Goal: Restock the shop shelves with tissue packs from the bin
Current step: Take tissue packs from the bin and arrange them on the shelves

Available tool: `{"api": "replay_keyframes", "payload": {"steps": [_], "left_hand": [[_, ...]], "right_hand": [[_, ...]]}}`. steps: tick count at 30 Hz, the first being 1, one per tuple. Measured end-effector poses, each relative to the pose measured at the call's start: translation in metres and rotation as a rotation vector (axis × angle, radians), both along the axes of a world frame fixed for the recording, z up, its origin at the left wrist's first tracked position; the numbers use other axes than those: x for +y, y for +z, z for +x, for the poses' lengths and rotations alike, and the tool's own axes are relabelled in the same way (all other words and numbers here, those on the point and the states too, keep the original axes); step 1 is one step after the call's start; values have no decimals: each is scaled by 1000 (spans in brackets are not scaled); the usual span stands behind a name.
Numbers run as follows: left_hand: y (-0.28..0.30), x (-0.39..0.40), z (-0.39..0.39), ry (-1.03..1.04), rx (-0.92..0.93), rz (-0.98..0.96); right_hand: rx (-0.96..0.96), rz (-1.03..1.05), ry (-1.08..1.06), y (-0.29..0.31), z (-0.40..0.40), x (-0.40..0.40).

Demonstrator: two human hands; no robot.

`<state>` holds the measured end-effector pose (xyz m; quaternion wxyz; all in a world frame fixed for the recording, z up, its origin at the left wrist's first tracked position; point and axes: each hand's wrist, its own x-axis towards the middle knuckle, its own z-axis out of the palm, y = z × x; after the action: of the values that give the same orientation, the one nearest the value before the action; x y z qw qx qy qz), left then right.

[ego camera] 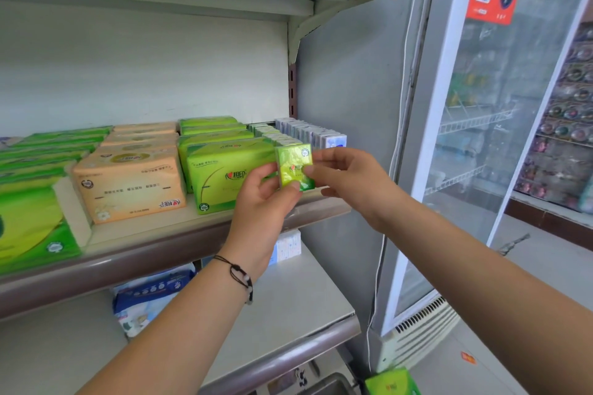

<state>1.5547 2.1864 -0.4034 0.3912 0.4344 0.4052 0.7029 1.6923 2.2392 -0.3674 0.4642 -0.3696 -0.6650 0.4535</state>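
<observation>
A small green pocket tissue pack (294, 167) stands upright at the front edge of the middle shelf (154, 234), at the head of a row of small green packs (268, 133). My left hand (263, 202) pinches its lower left side. My right hand (343, 178) pinches its right edge. To the right of that row runs a row of small white and blue packs (313, 133). Large green tissue packs (224, 170) stand just to the left of the held pack.
Orange tissue packs (131, 179) and more green ones (35, 202) fill the shelf's left part. The lower shelf (298, 295) holds a blue and white pack (150, 295). A glass-door cooler (481, 138) stands to the right. A green pack (393, 383) shows at the bottom edge.
</observation>
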Motion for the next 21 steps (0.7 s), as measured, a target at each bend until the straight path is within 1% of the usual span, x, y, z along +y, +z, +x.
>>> {"api": "replay_keyframes", "payload": {"steps": [8, 11, 15, 18, 21], "left_hand": [[0, 2, 4, -17, 59, -6], [0, -2, -1, 6, 66, -20], [-3, -8, -9, 20, 98, -42], [-4, -10, -17, 26, 115, -48], [-3, -12, -22, 15, 134, -46]], "right_hand": [[8, -25, 12, -7, 7, 20], [6, -27, -27, -8, 3, 39], [-67, -43, -87, -10, -9, 71], [-115, -78, -88, -14, -18, 94], [-207, -67, -87, -13, -24, 109]]}}
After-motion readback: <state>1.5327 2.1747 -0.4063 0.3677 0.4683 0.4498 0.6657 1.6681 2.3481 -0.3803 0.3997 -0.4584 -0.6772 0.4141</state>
